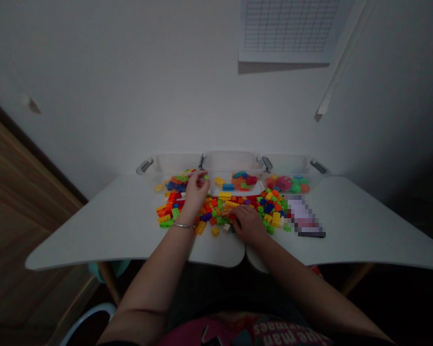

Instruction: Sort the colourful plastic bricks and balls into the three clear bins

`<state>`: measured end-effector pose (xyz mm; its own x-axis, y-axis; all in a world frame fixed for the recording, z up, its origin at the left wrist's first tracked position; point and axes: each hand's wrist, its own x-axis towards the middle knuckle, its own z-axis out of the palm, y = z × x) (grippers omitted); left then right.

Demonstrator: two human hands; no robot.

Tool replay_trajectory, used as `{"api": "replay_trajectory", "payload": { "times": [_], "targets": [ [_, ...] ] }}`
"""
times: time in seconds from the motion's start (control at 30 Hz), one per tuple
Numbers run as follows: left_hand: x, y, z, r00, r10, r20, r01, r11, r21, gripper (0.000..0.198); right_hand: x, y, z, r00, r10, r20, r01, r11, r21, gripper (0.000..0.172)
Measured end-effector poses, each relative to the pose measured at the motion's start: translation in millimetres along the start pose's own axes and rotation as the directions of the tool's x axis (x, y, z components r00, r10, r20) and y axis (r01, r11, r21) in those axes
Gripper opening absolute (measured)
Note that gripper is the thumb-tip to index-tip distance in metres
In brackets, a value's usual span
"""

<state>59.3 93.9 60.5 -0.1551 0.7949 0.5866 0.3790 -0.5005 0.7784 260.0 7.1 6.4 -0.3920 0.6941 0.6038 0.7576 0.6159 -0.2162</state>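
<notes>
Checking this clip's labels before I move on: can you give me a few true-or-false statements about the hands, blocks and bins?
1. Three clear bins stand at the back of the table. True.
2. The left hand lies flat on bare table. False: it is raised above the block pile, near the bins.
3. The right hand rests on the block pile. True.
4. All the bins are empty. False: each holds coloured pieces.
5. A bracelet circles the left wrist. True.
</notes>
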Motion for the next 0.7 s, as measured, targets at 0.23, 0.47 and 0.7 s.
{"api": "replay_trajectory", "payload": {
  "times": [0.23, 0.47, 0.7],
  "targets": [
    [17, -12, -31.2, 0.972, -0.037, -0.231, 0.097, 0.963, 0.253, 0.023, 0, 0, 0, 1.0, 0.005, -0.007, -0.005, 1.0, 0.003, 0.021],
    [30, 0, -53.8, 0.988, 0.083, -0.131, 0.028, 0.736, 0.677, 0.023, -1, 1, 1, 1.0, 0.011, -0.012, -0.011, 1.0, -0.002, 0.021],
    [30, 1, -53.4, 1.0, 0.005, 0.018, -0.018, 0.584, 0.811, 0.038, -1, 1, 0, 1.0, 0.01, -0.004, -0.01, 1.0, -0.008, 0.022]
  ]
}}
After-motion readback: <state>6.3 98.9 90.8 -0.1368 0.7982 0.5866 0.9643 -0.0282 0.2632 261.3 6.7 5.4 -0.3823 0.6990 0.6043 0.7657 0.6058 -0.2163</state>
